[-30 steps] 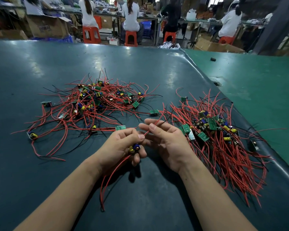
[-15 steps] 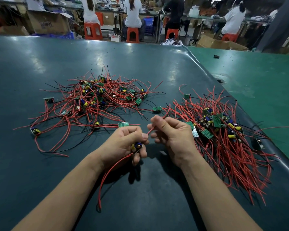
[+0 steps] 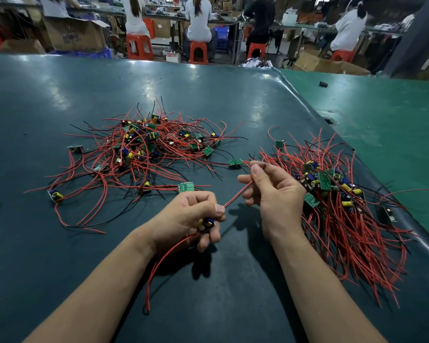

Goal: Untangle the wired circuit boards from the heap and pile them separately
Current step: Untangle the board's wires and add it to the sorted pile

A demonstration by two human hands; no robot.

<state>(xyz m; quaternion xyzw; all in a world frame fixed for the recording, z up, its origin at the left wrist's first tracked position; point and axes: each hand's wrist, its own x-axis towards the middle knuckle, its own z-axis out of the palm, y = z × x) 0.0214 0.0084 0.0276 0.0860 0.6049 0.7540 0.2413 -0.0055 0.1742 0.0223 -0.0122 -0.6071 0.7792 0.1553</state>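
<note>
From the head camera, your left hand (image 3: 193, 219) grips a small circuit board with yellow and blue capacitors (image 3: 206, 223), fingers curled round it. One thin red lead (image 3: 235, 197) runs taut up and rightward into your right hand (image 3: 273, 191), which pinches it between thumb and fingers (its far end is hidden there). The sorted pile of red-wired boards (image 3: 337, 206) lies just beside your right hand; the tangled heap (image 3: 144, 149) sits farther off, beyond your left hand. I judge a rightward carry comes next.

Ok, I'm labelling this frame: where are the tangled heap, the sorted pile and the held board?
tangled heap (image 3: 139, 149), head view, its dense middle.
sorted pile (image 3: 344, 219), head view, red wires.
held board (image 3: 206, 222), head view, its capacitors.
</note>
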